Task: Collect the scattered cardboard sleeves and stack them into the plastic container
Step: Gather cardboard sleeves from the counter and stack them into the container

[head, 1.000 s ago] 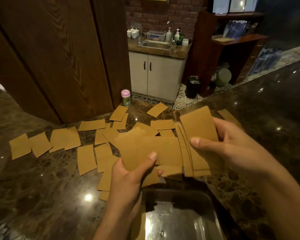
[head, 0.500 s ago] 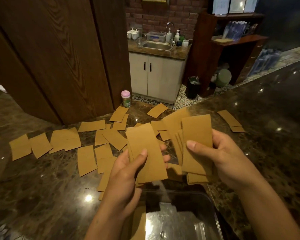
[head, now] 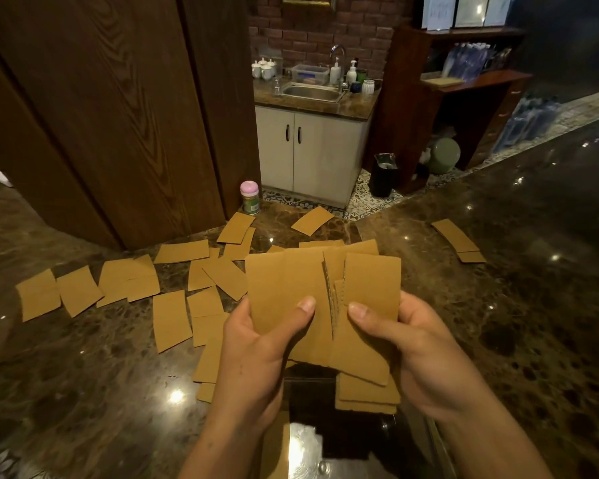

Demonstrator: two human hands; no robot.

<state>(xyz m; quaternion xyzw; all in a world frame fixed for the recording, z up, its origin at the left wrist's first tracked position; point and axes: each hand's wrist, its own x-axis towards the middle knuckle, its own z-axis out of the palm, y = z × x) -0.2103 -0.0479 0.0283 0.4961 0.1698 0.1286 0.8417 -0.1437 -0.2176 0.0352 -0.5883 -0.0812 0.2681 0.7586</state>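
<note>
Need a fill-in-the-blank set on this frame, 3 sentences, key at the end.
1. Both the left hand and the right hand grip flat brown cardboard sleeves directly above the clear plastic ____.
2. The small jar at the far edge of the dark marble counter has a ____ lid.
3. More loose sleeves lie scattered on the person's ____ side than on the other.

Missing words: container; pink; left
</note>
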